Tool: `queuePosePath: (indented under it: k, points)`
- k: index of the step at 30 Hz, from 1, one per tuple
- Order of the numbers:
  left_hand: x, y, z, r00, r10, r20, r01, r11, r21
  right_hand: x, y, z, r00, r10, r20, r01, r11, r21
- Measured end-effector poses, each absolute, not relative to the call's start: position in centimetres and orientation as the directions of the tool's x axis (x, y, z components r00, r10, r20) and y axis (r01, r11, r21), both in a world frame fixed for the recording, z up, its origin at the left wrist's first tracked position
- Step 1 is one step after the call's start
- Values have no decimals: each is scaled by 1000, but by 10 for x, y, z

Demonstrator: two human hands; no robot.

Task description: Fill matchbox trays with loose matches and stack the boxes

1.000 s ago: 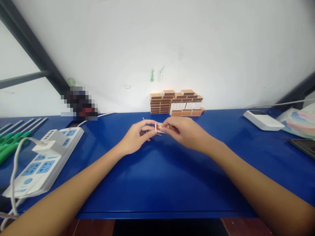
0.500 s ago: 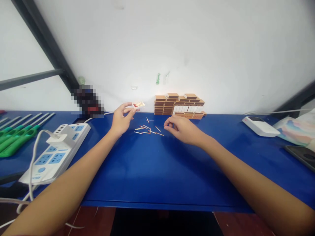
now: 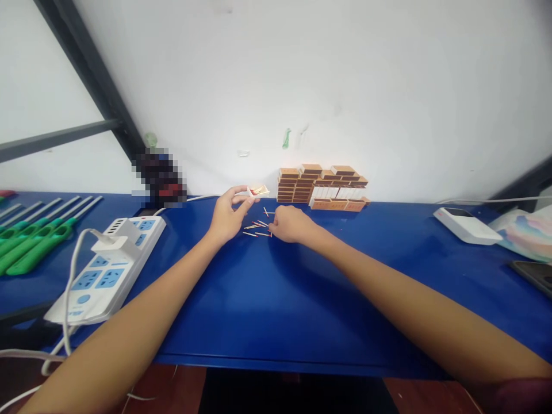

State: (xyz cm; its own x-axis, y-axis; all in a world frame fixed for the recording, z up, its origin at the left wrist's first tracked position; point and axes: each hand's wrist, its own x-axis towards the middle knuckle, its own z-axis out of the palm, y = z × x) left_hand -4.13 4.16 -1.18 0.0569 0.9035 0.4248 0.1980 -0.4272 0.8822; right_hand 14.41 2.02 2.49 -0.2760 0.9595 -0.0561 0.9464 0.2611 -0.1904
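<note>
Held up by the fingertips of my left hand [image 3: 228,215] is a small white matchbox tray [image 3: 259,192], tilted, with a few matches lying in it. My right hand [image 3: 290,223] is closed, its fingertips down at the right side of a loose scatter of matches [image 3: 257,225] on the blue table. The curled fingers hide part of the scatter, and whatever is between them cannot be made out. Beyond my right hand, a stack of brown matchboxes [image 3: 294,187] stands against the wall, with more white-sided boxes beside it.
A white power strip [image 3: 142,253] with a plugged-in charger lies at left, near several green-handled tools [image 3: 38,241]. To the right are a white device [image 3: 468,225], a plastic packet [image 3: 528,230] and a dark phone [image 3: 532,276]. The table's front edge [image 3: 293,368] runs below my arms.
My right hand has moved left and down onto the matches, its fingers closing. My left hand still holds the tray. The whole view has shifted slightly.
</note>
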Motion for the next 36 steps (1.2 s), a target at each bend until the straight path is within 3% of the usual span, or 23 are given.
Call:
queuePosePath:
  k: [5, 11, 17, 27, 33, 36]
  points:
    - [-41, 40, -11, 64, 906, 418, 203, -422, 884, 152, 26, 33, -323, 941, -96, 932, 299, -207]
    - [-41, 41, -14, 81, 901, 426, 201, -434, 878, 167, 19, 32, -545, 838, 2, 809, 527, -261]
    - [-41, 41, -15, 102, 896, 432, 216, -444, 870, 171, 13, 19, -499, 863, 80, 839, 505, -205]
    - [-39, 38, -14, 107, 901, 420, 204, -433, 878, 168, 4, 25, -476, 876, -75, 870, 457, -185]
    - [-35, 29, -11, 210, 894, 395, 223, -437, 871, 185, -3, 31, -490, 872, -16, 856, 478, -195]
    - [-31, 22, -8, 271, 886, 375, 238, -439, 866, 200, -5, 37, -476, 873, 105, 834, 486, -263]
